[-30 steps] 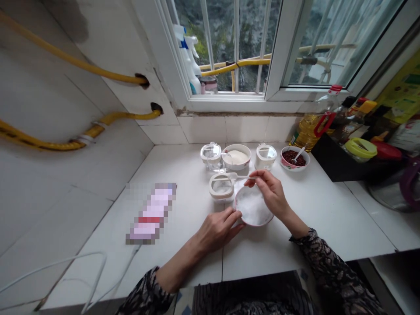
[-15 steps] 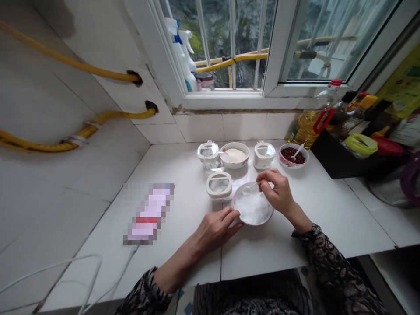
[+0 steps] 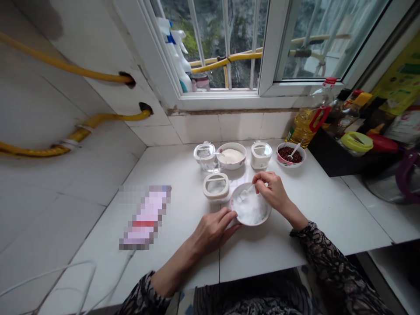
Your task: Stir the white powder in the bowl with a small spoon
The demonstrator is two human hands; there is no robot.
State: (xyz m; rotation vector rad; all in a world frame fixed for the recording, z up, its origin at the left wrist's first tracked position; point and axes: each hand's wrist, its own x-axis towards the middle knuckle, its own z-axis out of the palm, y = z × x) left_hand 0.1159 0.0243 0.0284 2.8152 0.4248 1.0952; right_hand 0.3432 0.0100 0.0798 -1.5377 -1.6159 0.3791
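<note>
White grains (image 3: 252,211) fill much of the small bowl (image 3: 254,224) we are working at, seen from the head camera. It stands on the tabletop (image 3: 315,214); taking it as our clock's centre, with twelve towards the window (image 3: 210,103), our left hand (image 3: 212,228) comes in from eight o'clock, its fingers and thumb set around the bowl's edge. Our right hand (image 3: 271,191), at two o'clock, pinches a white spoon (image 3: 243,195) by its handle between thumb and fingers, and the spoon's head reaches in among the grains towards eleven.

As for how far along we are, we judge this to be the middle of the work: the spoon is in the bowl, plenty of grains remain there, and we cannot tell whether any lie on the spoon. The lidded jar (image 3: 216,188) just beside, at ten o'clock, appears to have its lid down; how full it is we cannot make out.

Further off, a clear jar (image 3: 206,161) sits towards half past ten, a bowl of pale grains (image 3: 233,166) at eleven, another jar (image 3: 260,158) at twelve, and a bowl of dark red pieces (image 3: 290,165) at one, each bowl with its own spoon.
</note>
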